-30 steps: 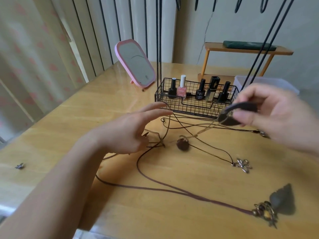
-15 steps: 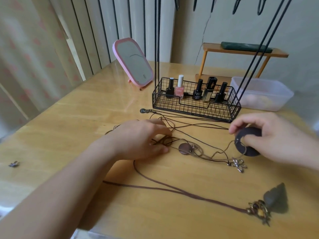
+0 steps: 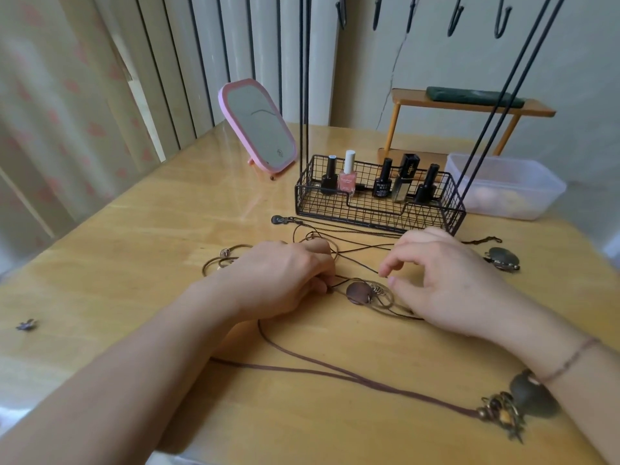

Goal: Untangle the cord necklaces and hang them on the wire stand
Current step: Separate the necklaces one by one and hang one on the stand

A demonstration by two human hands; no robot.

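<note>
Several cord necklaces lie tangled on the wooden table (image 3: 134,250) in front of the wire stand (image 3: 379,213). My left hand (image 3: 285,276) rests on the tangle, fingers curled over the cords beside a round brown pendant (image 3: 356,292). My right hand (image 3: 443,280) is just right of that pendant, thumb and forefinger pinching a thin dark cord (image 3: 369,266). A dark disc pendant (image 3: 503,258) lies free at the right. A long brown cord (image 3: 335,373) runs to a beaded pendant cluster (image 3: 500,411) under my right wrist.
The stand's basket holds several nail polish bottles (image 3: 347,177); its black uprights (image 3: 305,78) rise to hooks (image 3: 456,15) at the top. A pink mirror (image 3: 258,125), a plastic box (image 3: 503,186) and a small wooden shelf (image 3: 469,105) stand behind. A small charm (image 3: 27,325) lies far left.
My right hand lowered the dark disc pendant, left it on the table at the right and moved left to the tangle. My left hand came down onto the cords and stays there.
</note>
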